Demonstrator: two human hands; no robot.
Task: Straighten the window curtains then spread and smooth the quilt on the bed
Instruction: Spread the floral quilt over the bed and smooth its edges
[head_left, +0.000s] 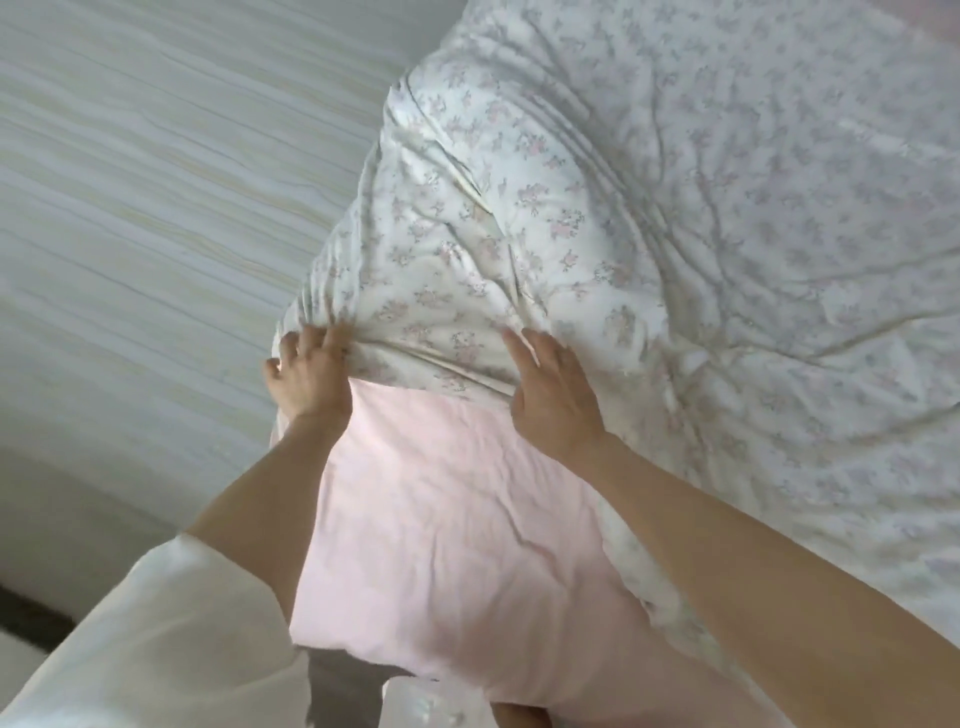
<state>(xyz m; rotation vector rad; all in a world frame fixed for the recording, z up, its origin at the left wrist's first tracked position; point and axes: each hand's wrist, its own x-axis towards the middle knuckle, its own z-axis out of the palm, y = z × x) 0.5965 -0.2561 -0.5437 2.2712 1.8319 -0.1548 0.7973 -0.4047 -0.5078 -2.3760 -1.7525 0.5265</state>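
Note:
The white quilt (649, 218) with small pink and grey flowers lies wrinkled over the bed, filling the upper right. Its near edge crosses the pink sheet (441, 519). My left hand (309, 374) pinches the quilt's bunched corner at the bed's left edge. My right hand (550, 395) rests flat on the quilt's edge with fingers spread, pressing the fabric down. No curtains are in view.
A pale wall with wavy horizontal stripes (156, 197) runs along the left side of the bed. A dark strip of floor (31, 618) shows at the lower left. My white sleeve (156, 649) covers the lower left corner.

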